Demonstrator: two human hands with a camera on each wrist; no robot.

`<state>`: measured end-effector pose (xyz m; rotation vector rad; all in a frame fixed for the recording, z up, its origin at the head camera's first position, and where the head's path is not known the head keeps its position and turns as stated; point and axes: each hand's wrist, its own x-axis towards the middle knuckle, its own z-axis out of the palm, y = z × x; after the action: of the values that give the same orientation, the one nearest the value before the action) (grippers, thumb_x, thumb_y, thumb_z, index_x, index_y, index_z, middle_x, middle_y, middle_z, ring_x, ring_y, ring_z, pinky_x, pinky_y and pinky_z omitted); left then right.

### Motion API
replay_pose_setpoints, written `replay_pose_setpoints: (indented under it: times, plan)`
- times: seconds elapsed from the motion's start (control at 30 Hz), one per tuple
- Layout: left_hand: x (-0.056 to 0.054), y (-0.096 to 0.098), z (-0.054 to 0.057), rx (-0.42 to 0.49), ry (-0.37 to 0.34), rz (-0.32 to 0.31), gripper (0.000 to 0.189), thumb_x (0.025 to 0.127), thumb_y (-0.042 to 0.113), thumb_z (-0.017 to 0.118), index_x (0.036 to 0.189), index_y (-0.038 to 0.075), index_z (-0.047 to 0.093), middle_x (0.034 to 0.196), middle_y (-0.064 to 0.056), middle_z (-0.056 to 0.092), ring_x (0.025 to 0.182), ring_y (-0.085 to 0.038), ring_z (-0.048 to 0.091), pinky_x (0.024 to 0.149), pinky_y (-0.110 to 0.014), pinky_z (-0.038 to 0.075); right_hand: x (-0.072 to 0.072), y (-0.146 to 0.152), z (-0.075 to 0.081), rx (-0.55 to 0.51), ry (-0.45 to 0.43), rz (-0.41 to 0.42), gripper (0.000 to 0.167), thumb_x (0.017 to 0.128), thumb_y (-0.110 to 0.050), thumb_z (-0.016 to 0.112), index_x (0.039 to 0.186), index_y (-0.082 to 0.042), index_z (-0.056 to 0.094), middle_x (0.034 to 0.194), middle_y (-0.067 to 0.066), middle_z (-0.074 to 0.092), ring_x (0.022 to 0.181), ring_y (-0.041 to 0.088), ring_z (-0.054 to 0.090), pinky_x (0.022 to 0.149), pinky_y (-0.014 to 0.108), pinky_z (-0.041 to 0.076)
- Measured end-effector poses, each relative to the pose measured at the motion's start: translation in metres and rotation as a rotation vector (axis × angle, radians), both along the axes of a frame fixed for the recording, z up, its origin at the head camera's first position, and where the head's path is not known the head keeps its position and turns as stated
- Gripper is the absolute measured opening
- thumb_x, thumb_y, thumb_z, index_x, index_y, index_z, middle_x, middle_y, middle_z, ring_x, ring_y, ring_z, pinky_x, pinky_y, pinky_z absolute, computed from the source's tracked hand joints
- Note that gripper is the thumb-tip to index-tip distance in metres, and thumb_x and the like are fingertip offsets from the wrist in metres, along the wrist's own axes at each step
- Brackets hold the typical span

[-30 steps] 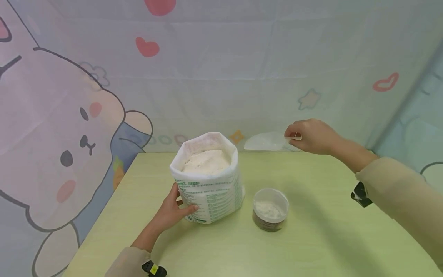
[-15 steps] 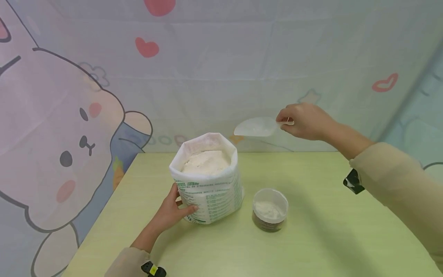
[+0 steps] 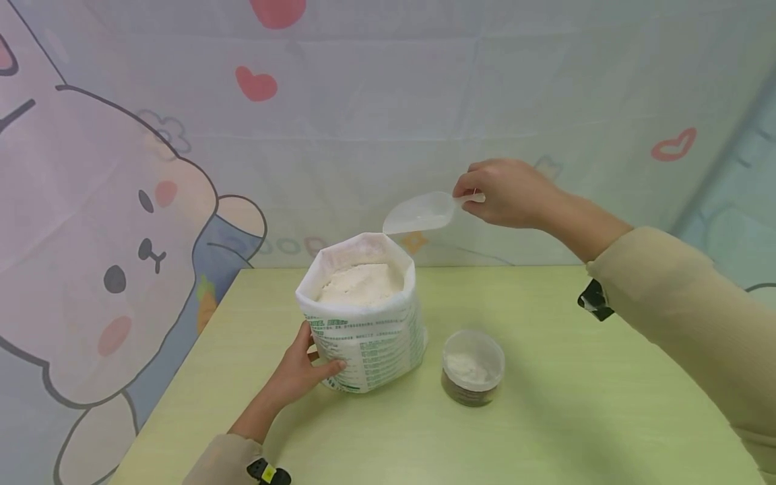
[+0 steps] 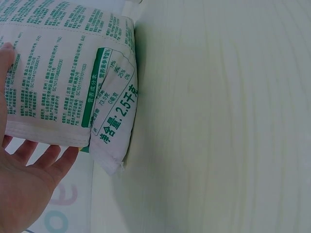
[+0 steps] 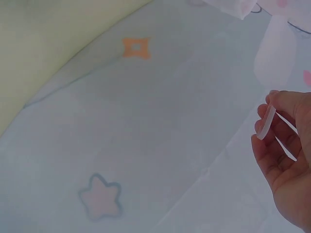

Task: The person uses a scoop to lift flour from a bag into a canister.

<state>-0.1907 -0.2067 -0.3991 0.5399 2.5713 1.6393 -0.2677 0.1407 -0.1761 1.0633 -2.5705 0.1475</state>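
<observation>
My left hand (image 3: 297, 374) grips the lower left side of an upright white flour bag (image 3: 376, 350), thumb on its front face, fingers round the side. The bag has green print and a folded-down open top, with off-white powder (image 3: 362, 284) inside. In the left wrist view the printed bag (image 4: 53, 73) shows close up beside the left hand (image 4: 29, 184). My right hand (image 3: 509, 194) pinches the handle of a clear plastic scoop (image 3: 421, 213). The scoop's tip is near the bag's back right rim. The right wrist view shows the scoop (image 5: 276, 53) and right hand (image 5: 286, 150).
A round clear tub (image 3: 473, 369) with a dark lower band stands right of the bag, some white powder in it. Both rest on a pale yellow-green table (image 3: 388, 438). Behind its far edge hangs a cartoon-printed cloth (image 3: 388, 101).
My right hand has carried the scoop up and to the left, from behind the tub to the bag's back right rim. The left hand, bag and tub have stayed in place.
</observation>
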Motion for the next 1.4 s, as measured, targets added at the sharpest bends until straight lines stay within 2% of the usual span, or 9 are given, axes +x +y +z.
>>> replay_pose_setpoints:
  times: [0.23, 0.37, 0.53, 0.73, 0.97, 1.2, 1.4]
  plan:
    - [0.000, -0.001, -0.001, 0.006, 0.008, -0.005, 0.080, 0.079, 0.015, 0.073, 0.140, 0.018, 0.020, 0.136, -0.009, 0.037, 0.126, -0.034, 0.038, 0.099, -0.052, 0.040, 0.000, -0.019, 0.002, 0.018, 0.037, 0.069, 0.015, 0.081, -0.003, 0.063, 0.094, -0.005, 0.069, 0.090, 0.007, 0.065, 0.082, 0.025, 0.061, 0.074, 0.038, 0.050]
    - [0.001, -0.001, -0.001, 0.003, 0.014, -0.007, 0.080, 0.079, 0.016, 0.073, 0.140, 0.018, 0.021, 0.136, -0.009, 0.038, 0.125, -0.034, 0.038, 0.099, -0.052, 0.040, 0.001, -0.030, 0.003, 0.042, 0.036, 0.078, 0.015, 0.082, -0.004, 0.063, 0.095, -0.006, 0.069, 0.091, 0.007, 0.064, 0.083, 0.025, 0.060, 0.077, 0.038, 0.049]
    - [0.001, 0.000, -0.001, 0.010, 0.017, -0.010, 0.078, 0.079, 0.015, 0.073, 0.139, 0.018, 0.022, 0.135, -0.009, 0.038, 0.125, -0.034, 0.038, 0.099, -0.052, 0.041, 0.004, -0.041, 0.004, 0.101, 0.016, 0.063, 0.016, 0.082, -0.004, 0.063, 0.096, -0.006, 0.070, 0.092, 0.007, 0.064, 0.085, 0.026, 0.059, 0.077, 0.037, 0.050]
    - [0.003, 0.001, 0.001, 0.009, 0.016, -0.011, 0.077, 0.080, 0.014, 0.073, 0.138, 0.017, 0.023, 0.135, -0.009, 0.039, 0.125, -0.034, 0.038, 0.099, -0.052, 0.041, 0.008, -0.053, 0.002, 0.203, 0.039, 0.038, 0.015, 0.083, -0.002, 0.061, 0.093, -0.009, 0.070, 0.088, 0.007, 0.062, 0.085, 0.028, 0.056, 0.072, 0.034, 0.049]
    - [0.003, 0.001, 0.001, 0.016, 0.010, -0.004, 0.078, 0.079, 0.013, 0.073, 0.139, 0.017, 0.023, 0.135, -0.009, 0.039, 0.125, -0.034, 0.038, 0.099, -0.053, 0.040, 0.013, -0.069, -0.001, 0.305, 0.049, -0.025, 0.025, 0.084, 0.000, 0.052, 0.096, -0.012, 0.070, 0.089, 0.004, 0.059, 0.088, 0.027, 0.052, 0.065, 0.032, 0.047]
    - [0.002, 0.001, -0.001, 0.011, 0.012, -0.004, 0.079, 0.079, 0.015, 0.073, 0.139, 0.018, 0.022, 0.135, -0.008, 0.038, 0.125, -0.034, 0.037, 0.099, -0.054, 0.039, 0.019, -0.079, -0.005, 0.423, 0.112, -0.048, 0.019, 0.085, -0.005, 0.058, 0.099, -0.011, 0.069, 0.091, 0.005, 0.059, 0.086, 0.025, 0.051, 0.069, 0.031, 0.050]
    - [0.002, 0.002, 0.000, 0.016, 0.017, -0.010, 0.079, 0.080, 0.016, 0.073, 0.140, 0.018, 0.022, 0.136, -0.008, 0.038, 0.126, -0.034, 0.037, 0.099, -0.053, 0.039, 0.021, -0.086, -0.008, 0.463, 0.114, -0.075, 0.016, 0.085, -0.011, 0.063, 0.101, -0.012, 0.068, 0.091, 0.004, 0.059, 0.085, 0.025, 0.050, 0.071, 0.031, 0.050]
